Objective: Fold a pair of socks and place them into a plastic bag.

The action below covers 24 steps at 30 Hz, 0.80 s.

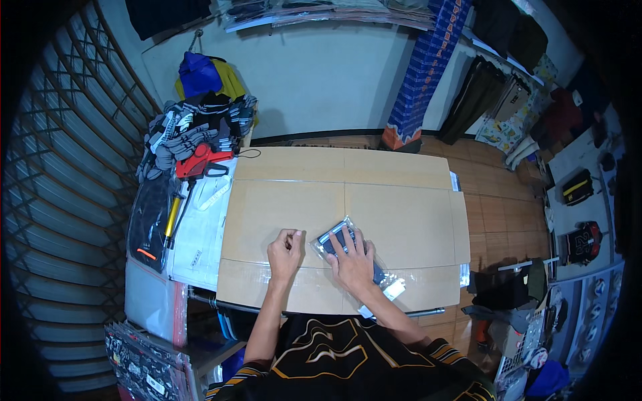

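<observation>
My right hand (353, 268) lies flat, fingers spread, on a clear plastic packet (319, 242) on the cardboard sheet (401, 215). Inside the packet is a folded dark blue textile (328, 245) with white stripes near its upper end; my palm hides its middle. At the packet's lower end, a white strip (394, 289) shows beside my right wrist. My left hand (285, 253) is apart from the packet, to its left above the cardboard. Its fingers are curled with the thumb against the index finger, and nothing can be made out between them.
Left of the cardboard lie a red label gun (203, 161), a yellow hand pump (173, 216) and a heap of grey and black knitted gloves or socks (188, 133). Packed clothing (150, 356) is at lower left. A blue wrapped pillar (426, 75) stands behind the table.
</observation>
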Tool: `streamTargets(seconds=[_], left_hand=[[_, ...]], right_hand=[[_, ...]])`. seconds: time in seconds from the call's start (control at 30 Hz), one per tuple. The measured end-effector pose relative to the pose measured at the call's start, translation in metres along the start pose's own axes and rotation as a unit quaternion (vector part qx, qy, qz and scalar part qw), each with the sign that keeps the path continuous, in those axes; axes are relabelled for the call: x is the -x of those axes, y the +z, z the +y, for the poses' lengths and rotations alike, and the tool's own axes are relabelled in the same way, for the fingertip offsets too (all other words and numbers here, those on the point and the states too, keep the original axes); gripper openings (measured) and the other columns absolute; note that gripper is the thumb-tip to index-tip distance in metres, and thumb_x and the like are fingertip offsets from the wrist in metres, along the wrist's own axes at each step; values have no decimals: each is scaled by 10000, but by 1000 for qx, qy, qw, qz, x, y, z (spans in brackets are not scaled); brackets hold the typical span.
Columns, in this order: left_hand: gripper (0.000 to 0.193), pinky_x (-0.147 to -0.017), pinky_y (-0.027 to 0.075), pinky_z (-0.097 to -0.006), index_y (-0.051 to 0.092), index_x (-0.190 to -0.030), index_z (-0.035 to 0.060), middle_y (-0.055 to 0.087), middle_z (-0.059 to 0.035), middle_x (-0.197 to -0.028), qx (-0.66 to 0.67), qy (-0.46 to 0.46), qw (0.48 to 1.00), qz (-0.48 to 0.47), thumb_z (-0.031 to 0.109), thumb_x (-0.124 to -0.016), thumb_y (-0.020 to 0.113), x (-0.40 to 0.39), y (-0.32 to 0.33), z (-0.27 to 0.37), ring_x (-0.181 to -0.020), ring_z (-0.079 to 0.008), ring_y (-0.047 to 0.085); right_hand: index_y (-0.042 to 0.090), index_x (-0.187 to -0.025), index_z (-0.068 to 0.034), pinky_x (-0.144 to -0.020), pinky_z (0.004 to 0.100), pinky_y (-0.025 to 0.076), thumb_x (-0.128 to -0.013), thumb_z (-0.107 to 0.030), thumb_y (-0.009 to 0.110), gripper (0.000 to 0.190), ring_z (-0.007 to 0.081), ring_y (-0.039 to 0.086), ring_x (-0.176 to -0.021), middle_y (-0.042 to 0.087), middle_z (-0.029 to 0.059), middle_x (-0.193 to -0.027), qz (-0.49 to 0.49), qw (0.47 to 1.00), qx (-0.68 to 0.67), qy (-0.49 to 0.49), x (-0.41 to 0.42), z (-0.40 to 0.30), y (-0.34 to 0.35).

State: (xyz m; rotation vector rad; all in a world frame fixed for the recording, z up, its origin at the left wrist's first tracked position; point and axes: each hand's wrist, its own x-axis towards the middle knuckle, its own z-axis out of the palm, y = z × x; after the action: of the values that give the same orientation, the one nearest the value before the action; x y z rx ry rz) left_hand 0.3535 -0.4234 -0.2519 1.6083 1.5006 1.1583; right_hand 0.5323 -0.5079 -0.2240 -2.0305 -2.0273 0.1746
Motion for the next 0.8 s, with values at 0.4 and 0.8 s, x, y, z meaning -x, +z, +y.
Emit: streamTargets(seconds=[0.4,0.8], left_hand=[[246,-525,447,-327,718,-916,-18,600,-84,-596,-20,5,1000,8,219,-978,705,1,0,3,-524,-149,543],[161,-718,540,-383,737,-977,13,735,-138,-863,-34,68,995,61,165,-965,684,11,6,9,-779,-260,682]], right_hand=[[528,-1503,-162,-1110,637,289,-989,-370,571,556,417,339,-1457,407,189,-1599,22,1000,-2,-8,0,1,4],[523,-1507,-158,-1123,689,272,-987,-388,569,570,435,308,-1480,385,178,-1619,5,1000,-27,-3,2,4,11]])
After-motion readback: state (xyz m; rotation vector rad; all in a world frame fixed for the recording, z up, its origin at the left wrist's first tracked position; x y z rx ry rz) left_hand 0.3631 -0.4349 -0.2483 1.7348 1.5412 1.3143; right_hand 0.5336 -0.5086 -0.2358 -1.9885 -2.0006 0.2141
